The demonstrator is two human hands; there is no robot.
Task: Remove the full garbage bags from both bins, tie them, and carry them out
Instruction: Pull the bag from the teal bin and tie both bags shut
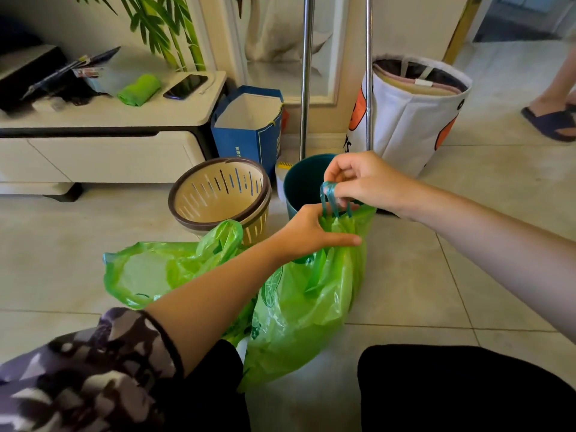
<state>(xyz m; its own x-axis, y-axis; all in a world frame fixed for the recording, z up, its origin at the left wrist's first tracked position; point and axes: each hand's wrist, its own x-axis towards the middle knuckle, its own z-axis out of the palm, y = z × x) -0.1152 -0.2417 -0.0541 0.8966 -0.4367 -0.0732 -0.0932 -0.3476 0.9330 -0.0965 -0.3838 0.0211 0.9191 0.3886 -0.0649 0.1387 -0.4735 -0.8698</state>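
Note:
A full green garbage bag [299,310] stands on the tiled floor between my knees. My left hand [308,232] pinches its gathered neck. My right hand [364,185] holds the bag's teal drawstring [328,198], looped over a finger just above the neck. A second green bag [149,272] lies slumped to the left, its mouth loose. Behind them stand two bins without bags: a beige slotted bin [218,194] with a brown rim, and a dark teal bin [302,182].
A low white cabinet [103,151] with a phone and green cloth is at left. A blue paper bag [249,126], two metal poles [307,76] and a white fabric basket [417,120] stand behind the bins. Another person's slippered foot [551,120] is at far right.

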